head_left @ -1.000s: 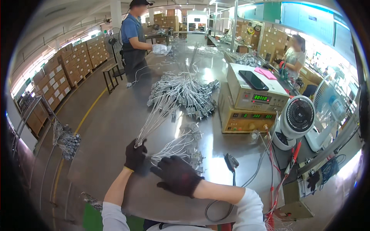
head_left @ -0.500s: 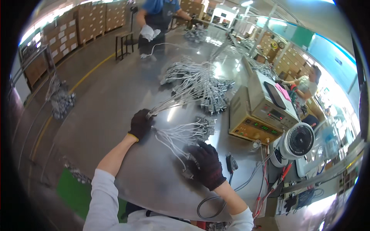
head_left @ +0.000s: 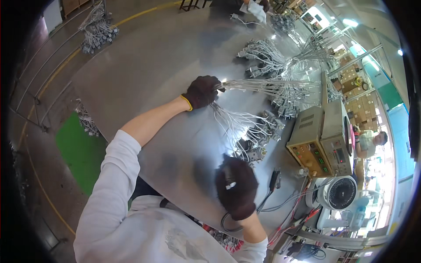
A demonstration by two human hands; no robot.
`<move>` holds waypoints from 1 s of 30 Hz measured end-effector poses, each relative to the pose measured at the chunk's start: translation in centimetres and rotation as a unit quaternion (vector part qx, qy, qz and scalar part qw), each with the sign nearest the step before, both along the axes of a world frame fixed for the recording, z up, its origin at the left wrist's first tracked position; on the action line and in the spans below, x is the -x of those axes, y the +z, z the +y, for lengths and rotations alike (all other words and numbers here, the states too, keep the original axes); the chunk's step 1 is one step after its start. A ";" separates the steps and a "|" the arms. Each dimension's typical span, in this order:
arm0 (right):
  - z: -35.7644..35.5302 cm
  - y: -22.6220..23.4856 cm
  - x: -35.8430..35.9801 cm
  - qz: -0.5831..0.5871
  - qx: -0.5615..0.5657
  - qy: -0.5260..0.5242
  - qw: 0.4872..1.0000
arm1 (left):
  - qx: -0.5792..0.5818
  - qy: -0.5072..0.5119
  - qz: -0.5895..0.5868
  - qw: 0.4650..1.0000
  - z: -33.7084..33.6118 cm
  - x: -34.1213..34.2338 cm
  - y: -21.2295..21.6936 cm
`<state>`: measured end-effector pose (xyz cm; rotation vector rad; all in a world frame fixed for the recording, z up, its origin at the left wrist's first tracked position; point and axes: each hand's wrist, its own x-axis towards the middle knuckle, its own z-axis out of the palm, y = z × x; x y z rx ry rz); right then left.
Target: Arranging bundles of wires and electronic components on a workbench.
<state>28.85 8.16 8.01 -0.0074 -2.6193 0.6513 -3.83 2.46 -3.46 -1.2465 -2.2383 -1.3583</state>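
Centre frame, the left hand (head_left: 204, 93) has its fingers closed round the gathered end of a long cable bundle (head_left: 263, 84), stretching right over the worktop (head_left: 153, 79). A shorter cable bunch (head_left: 237, 117) fans out just below. Lower down, the right hand (head_left: 237, 186) shows a pale glint; gripping? Can't tell! Both bunches look gathered; what's left doesn't show.

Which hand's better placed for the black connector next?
Probably the right hand: it is nearer the black connector, though it may not be free. The left hand is farther, gripping white cables.
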 end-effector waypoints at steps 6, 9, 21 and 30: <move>-2.1 -4.6 -1.7 -0.070 -0.031 0.099 0.992 | 0.077 -0.028 -0.046 0.996 -0.3 0.8 0.1; -1.2 -5.9 -2.8 -0.144 -0.059 0.095 0.983 | 0.057 -0.029 -0.070 0.995 0.0 1.0 -0.3; 5.2 -3.2 -5.0 0.050 0.030 -0.189 0.980 | 0.028 -0.028 -0.042 0.998 0.2 0.9 -0.5; 4.0 -4.1 -5.4 -0.136 0.265 -0.064 0.952 | 0.018 -0.051 -0.070 0.996 -0.2 0.8 -0.2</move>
